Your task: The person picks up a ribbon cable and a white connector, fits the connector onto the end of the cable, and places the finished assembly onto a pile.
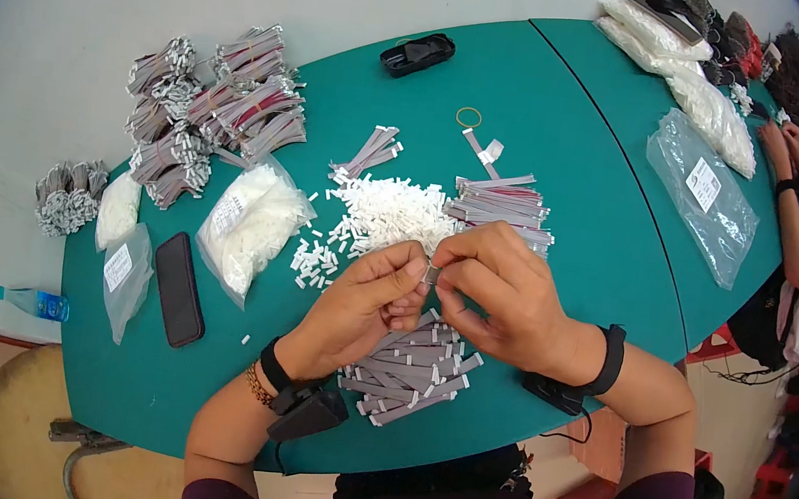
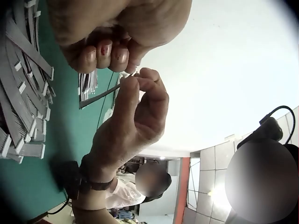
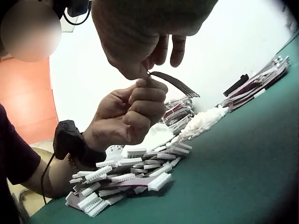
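Observation:
My left hand (image 1: 368,296) and right hand (image 1: 505,289) meet fingertip to fingertip above the table. Between them is a short grey ribbon cable (image 3: 175,83), its free end sticking out past the fingers. The right thumb and forefinger pinch the cable near its end. A tiny white connector (image 2: 134,73) shows at the left thumb and forefinger, which pinch it; fingers hide most of it. Below the hands lies a pile of grey ribbon cables with white connector ends (image 1: 409,372). Loose white connectors (image 1: 389,213) are heaped just beyond the hands.
More ribbon cables (image 1: 501,205) lie stacked beyond my right hand. To the left are a bag of white connectors (image 1: 246,224), a phone (image 1: 180,289) and bundled cables (image 1: 222,105). An empty plastic bag (image 1: 704,199) lies right, near another person's arms (image 1: 794,201).

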Available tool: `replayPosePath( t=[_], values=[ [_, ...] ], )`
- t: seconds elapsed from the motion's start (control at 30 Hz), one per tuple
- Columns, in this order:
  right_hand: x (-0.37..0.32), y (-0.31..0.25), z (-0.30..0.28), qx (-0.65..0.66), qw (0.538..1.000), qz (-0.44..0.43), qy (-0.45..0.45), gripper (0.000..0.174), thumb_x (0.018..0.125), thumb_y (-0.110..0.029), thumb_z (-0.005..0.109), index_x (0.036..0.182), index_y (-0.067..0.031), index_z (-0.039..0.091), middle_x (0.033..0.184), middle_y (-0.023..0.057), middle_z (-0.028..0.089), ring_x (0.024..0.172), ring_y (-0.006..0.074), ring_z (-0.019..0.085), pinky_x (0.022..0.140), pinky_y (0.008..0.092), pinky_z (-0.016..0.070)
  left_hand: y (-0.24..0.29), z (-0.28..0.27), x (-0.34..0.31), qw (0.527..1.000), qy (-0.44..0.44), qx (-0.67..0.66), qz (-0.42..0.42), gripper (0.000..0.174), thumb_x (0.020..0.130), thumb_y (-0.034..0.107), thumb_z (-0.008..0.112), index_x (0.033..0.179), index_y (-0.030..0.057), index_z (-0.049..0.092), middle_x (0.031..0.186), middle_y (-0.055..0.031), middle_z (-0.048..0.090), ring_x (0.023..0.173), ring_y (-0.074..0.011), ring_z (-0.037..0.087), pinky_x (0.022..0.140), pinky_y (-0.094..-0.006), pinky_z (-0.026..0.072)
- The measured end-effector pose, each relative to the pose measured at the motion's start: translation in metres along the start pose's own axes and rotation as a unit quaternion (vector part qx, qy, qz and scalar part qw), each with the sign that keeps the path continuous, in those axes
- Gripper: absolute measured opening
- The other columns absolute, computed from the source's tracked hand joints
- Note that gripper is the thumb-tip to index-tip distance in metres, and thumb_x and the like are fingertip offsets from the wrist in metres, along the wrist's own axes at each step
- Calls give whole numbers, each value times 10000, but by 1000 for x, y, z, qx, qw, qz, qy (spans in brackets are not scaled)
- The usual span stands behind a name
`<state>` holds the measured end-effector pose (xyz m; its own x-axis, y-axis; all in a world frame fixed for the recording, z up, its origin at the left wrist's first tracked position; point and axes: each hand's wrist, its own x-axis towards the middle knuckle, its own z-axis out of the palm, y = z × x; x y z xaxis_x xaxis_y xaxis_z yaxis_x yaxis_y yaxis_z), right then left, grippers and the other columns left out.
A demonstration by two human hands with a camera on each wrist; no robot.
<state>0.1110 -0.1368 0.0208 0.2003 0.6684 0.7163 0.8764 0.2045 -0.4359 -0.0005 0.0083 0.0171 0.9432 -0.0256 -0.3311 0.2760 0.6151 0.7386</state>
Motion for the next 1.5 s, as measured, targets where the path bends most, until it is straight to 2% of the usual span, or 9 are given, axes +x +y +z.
replayPosePath(
  t=[0.73, 0.87, 0.93, 1.03, 1.17, 1.27, 1.5],
  values=[
    [-1, -2, 0, -28, 1000, -11, -4, 174, 631, 18, 639, 752, -8, 517, 890, 99, 555, 758, 267, 542, 630, 334, 468, -2, 5, -3, 998, 11, 50, 43, 238, 950, 274, 486, 786, 106, 450, 667, 62, 357, 582, -26, 278, 535, -183, 267],
    [0, -3, 0, -33, 999, -8, -6, 171, 633, 17, 638, 752, -9, 517, 890, 99, 555, 768, 268, 545, 638, 333, 474, -3, 3, -3, 995, 5, 78, 55, 243, 953, 273, 480, 789, 95, 456, 690, 52, 399, 588, -23, 291, 528, -178, 265],
    [-1, -2, 1, -29, 999, -11, 4, 221, 607, 42, 664, 762, -26, 521, 875, 87, 564, 748, 263, 556, 606, 330, 466, -3, 3, -3, 995, 9, 82, 61, 241, 954, 269, 477, 793, 90, 460, 707, 46, 426, 593, -21, 303, 525, -175, 265],
    [-2, 0, 4, -29, 999, -13, 9, 247, 593, 55, 676, 766, -33, 523, 866, 81, 568, 738, 260, 562, 589, 330, 462, -2, 10, -4, 989, 33, 121, 72, 239, 948, 259, 484, 769, 121, 406, 659, 66, 344, 573, -30, 272, 535, -192, 263],
    [-3, 0, 4, -24, 1000, -11, 3, 249, 595, 58, 677, 771, -30, 526, 868, 83, 569, 746, 262, 564, 600, 331, 463, -4, 11, -4, 983, 44, 152, 90, 236, 947, 261, 487, 777, 116, 412, 664, 63, 354, 575, -27, 274, 533, -192, 262],
    [-1, -1, 1, -7, 1000, -3, -2, 182, 644, 27, 643, 783, -10, 531, 882, 97, 558, 769, 263, 551, 631, 328, 473, -4, 11, -5, 982, 51, 159, 94, 230, 946, 261, 490, 785, 109, 426, 665, 62, 366, 577, -26, 279, 534, -192, 263],
    [-2, -1, 0, 30, 1000, 0, -5, 207, 676, 25, 655, 849, -11, 550, 916, 101, 557, 781, 272, 554, 647, 331, 471, -2, 10, -6, 988, 37, 125, 81, 231, 946, 257, 490, 780, 104, 441, 663, 64, 375, 576, -29, 284, 544, -197, 268]
  ],
)
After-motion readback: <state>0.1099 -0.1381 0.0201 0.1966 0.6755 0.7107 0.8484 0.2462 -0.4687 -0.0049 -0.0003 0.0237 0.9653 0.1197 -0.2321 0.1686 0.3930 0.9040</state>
